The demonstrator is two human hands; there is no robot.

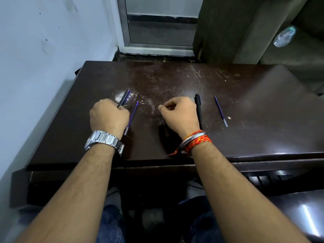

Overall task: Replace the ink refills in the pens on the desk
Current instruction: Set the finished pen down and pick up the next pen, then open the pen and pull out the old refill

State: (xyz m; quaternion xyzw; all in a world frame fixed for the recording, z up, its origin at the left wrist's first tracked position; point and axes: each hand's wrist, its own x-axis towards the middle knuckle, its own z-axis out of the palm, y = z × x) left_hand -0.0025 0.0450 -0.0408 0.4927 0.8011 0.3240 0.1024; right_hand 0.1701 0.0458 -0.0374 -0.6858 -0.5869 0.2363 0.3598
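Left hand (109, 116) gripping pen (124, 97), right hand (178, 113) curled closed, refill (220, 111) well inside desk (263, 106) edges.

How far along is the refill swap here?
Nothing looks finished: a refill lies by the left hand and a second refill right of the black pen, both loose on the desk. In hand: the left hand grips a blue-tipped pen; the right hand is curled, apparently empty. Left: both swaps.
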